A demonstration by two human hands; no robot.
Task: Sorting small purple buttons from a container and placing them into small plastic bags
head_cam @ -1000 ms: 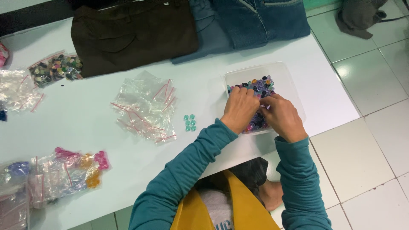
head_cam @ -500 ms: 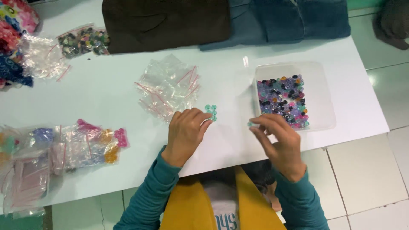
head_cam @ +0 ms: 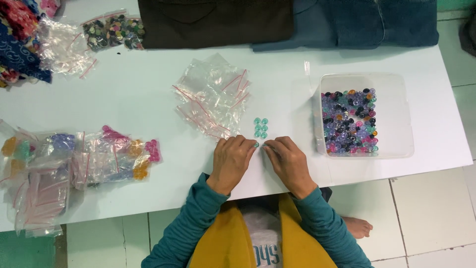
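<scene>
My left hand (head_cam: 233,161) and my right hand (head_cam: 289,163) rest side by side on the white table (head_cam: 124,104), fingertips nearly touching. Between those fingertips sits a small teal bead (head_cam: 256,144), pinched at the tip of my left hand. Just above it lies a little cluster of teal beads (head_cam: 261,127) laid out in two short columns. To the right stands a clear plastic tub (head_cam: 396,124) holding several purple, black, pink and orange beads (head_cam: 348,120). My right hand's fingers are curled and I see nothing in them.
A heap of empty clear zip bags (head_cam: 213,94) lies left of the teal beads. Filled bags of coloured beads (head_cam: 84,159) sit at the left. More bags (head_cam: 111,31) and colourful fabric (head_cam: 20,34) occupy the far left corner. Dark folded clothes (head_cam: 213,22) and blue clothes (head_cam: 357,25) line the far edge.
Both hands left the tub and came to the teal beads at the table's front edge. The fingertips have closed together below the cluster.
</scene>
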